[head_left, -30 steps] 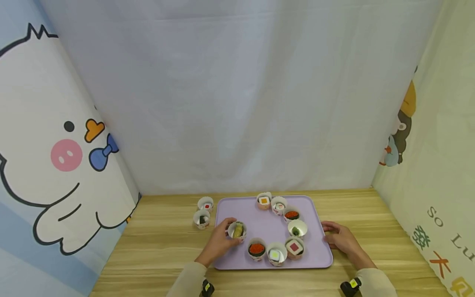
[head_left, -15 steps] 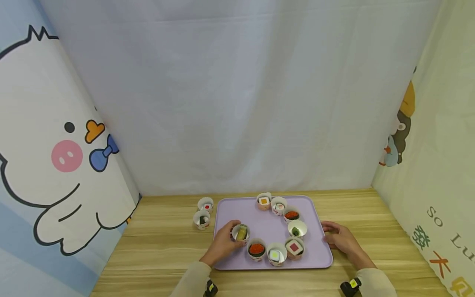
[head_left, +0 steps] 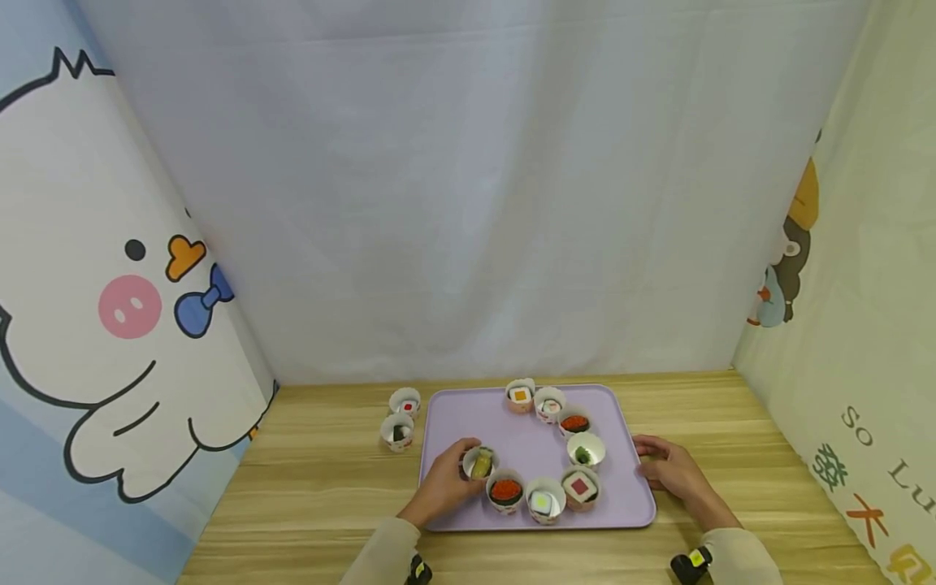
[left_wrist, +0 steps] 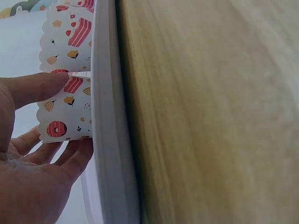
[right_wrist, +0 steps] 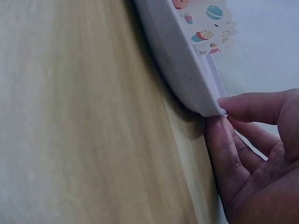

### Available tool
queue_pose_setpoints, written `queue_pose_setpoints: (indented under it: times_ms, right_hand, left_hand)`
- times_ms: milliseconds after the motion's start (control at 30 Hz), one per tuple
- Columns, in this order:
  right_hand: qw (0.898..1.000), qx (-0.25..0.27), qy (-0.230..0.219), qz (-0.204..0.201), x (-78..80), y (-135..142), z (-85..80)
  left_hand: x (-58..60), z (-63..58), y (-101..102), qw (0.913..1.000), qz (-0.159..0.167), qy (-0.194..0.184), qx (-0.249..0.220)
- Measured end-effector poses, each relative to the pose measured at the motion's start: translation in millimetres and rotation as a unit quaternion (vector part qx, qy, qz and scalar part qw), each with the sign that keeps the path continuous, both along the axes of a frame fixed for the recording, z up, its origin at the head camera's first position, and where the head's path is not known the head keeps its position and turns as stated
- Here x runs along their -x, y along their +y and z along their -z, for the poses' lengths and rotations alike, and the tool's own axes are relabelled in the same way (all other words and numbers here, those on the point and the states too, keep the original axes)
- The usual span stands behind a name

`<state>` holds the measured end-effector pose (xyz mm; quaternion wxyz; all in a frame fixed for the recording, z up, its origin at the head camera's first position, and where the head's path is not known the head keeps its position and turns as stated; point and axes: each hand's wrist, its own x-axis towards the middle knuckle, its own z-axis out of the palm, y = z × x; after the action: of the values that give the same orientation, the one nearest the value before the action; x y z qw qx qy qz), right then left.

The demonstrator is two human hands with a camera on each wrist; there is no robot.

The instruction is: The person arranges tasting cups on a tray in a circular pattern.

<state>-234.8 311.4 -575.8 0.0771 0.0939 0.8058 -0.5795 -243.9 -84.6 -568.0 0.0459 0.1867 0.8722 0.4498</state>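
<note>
My left hand (head_left: 448, 486) holds a paper baking cup (head_left: 470, 474) between thumb and fingers, over the left part of the lilac tray (head_left: 468, 410). Inside the cup lies a toy-like sushi piece with a yellow-green topping (head_left: 482, 465). In the left wrist view the cup (left_wrist: 65, 109) shows a cake-and-donut print, and its base is at the tray. Right beside it stands a cup of sushi with orange-red roe (head_left: 505, 491). At the tray's right rim, my right hand (head_left: 676, 470) pinches the edge; the right wrist view shows the thumb on the rim (right_wrist: 212, 105) and fingers against its outside.
More sushi cups curve round the tray, from a white piece with a yellow square (head_left: 541, 504) past a green-topped one (head_left: 585, 451) to an orange-topped one (head_left: 520, 395) at the back. Two cups (head_left: 398, 433) stand on the wooden table (head_left: 322, 471) left of the tray.
My left hand has moved the yellow-green sushi cup a little right and toward me, up to the roe cup. My right hand has stayed at the tray's rim.
</note>
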Motion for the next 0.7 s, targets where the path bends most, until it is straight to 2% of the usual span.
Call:
queue_pose_setpoints:
  times_ms: [467, 700]
  right_hand:
    - [1.000, 0.006, -0.001, -0.002, -0.3, -0.1, -0.7]
    - [1.000, 0.003, -0.003, -0.003, -0.3, -0.3, -0.8]
  left_hand:
    - [-3.0, -3.1, -2.7, 0.9997, 0.004, -0.023, 0.003]
    - [-3.3, -3.4, -4.9, 0.9997, 0.012, -0.020, 0.007]
